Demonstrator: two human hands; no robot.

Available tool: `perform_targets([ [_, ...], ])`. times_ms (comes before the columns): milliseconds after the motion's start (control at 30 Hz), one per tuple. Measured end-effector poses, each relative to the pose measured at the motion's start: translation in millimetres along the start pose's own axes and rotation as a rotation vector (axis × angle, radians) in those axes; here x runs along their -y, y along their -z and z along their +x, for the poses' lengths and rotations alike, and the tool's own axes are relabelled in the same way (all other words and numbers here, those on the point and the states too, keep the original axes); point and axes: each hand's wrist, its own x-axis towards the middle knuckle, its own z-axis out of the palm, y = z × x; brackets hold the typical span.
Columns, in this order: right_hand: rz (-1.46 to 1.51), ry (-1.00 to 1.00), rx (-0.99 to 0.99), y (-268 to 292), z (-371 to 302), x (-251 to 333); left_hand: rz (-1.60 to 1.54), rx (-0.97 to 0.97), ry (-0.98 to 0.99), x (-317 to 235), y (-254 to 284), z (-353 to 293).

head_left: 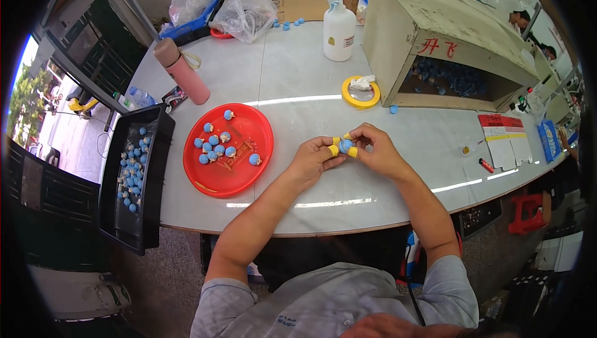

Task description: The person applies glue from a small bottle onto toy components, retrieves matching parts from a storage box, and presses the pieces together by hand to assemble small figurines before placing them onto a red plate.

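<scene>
In front of me, over the table, a small round blue piece (344, 146) is pinched between the fingers of both hands. My left hand (314, 157) closes on it from the left, and my right hand (379, 153) from the right. Yellow covers sit on several fingertips of both hands. The fingers hide part of the piece, so its exact kind is unclear. Left of my hands lies a round red plate (261, 129). Several small blue balls with pale bits (219, 149) are spread on that plate.
A black tray (158, 182) with more blue balls stands at the left edge. Beyond the plate is a pink bottle (186, 77). A white jug (339, 33), a yellow tape roll (360, 100) and a wooden box (388, 46) with blue pieces stand farther back.
</scene>
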Motion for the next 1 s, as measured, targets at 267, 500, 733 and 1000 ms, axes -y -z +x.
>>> perform_targets([
  [267, -0.144, 0.103, 0.003, 1.1, -1.9, -0.2, 0.077, -0.026, -0.055, 3.8, -2.3, -0.7],
  [500, -0.136, 0.044, 0.022, 1.3, -2.2, 3.6, 0.076, -0.019, -0.092, 8.0, 0.3, -0.2],
  [733, -0.101, 0.113, 0.009, 2.4, -1.4, 0.3, 0.036, -0.022, -0.067, 5.1, -0.8, -1.3],
  [1000, -0.092, 0.059, -0.08, -4.2, -2.8, -5.2, 0.044, -0.041, -0.08, 7.0, 2.2, 0.5],
])
